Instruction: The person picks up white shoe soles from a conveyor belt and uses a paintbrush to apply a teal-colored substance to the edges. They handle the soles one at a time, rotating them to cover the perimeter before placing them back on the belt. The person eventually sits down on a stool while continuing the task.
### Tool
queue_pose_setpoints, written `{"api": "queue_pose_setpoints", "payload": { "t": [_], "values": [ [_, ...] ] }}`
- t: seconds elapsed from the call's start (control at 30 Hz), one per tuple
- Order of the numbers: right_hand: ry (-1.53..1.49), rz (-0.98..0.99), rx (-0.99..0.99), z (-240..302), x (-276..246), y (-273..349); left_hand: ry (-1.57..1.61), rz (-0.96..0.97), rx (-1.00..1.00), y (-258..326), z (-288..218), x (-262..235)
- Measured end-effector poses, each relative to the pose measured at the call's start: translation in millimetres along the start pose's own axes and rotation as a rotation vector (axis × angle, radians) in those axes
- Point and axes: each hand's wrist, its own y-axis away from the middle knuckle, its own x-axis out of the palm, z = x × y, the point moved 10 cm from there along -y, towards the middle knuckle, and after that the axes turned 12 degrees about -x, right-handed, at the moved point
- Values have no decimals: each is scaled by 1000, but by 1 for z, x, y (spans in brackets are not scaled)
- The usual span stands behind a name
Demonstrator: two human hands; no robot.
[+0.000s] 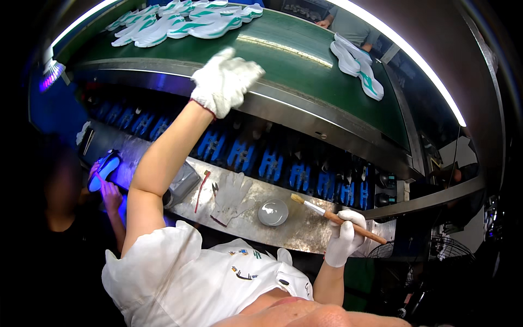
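My right hand (346,237), in a white glove, is closed round the wooden handle of a paint brush (332,217). The pale bristles point left, over the metal bench. My left hand (226,82), also gloved in white, hangs at the near edge of the green conveyor belt (272,49). Its fingers are stretched out and apart, and nothing shows in them. White shoe soles (185,24) with green stripes lie piled on the belt up to the left. More soles (357,65) rest on the belt at the right. A bowl of clear liquid (272,212) sits on the bench left of the brush.
Loose grey gloves (231,197) and a red-handled toothbrush-like tool (202,191) lie on the metal bench (294,231). Blue clamp-like holders (239,155) line the space under the belt. A co-worker at the left handles a blue-lit shoe (106,170). Another person stands beyond the belt.
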Motion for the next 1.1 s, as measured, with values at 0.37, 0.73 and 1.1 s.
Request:
{"api": "queue_pose_setpoints", "payload": {
  "t": [0.37,0.73,1.1],
  "values": [
    [147,-222,206,-36,-77,23,-2127,41,650,-138,143,166],
    [91,-223,426,-73,-105,56,-2471,-344,507,-167,141,161],
    [490,282,247,-134,-28,79,-1316,37,429,57,-2,58]
  ]
}}
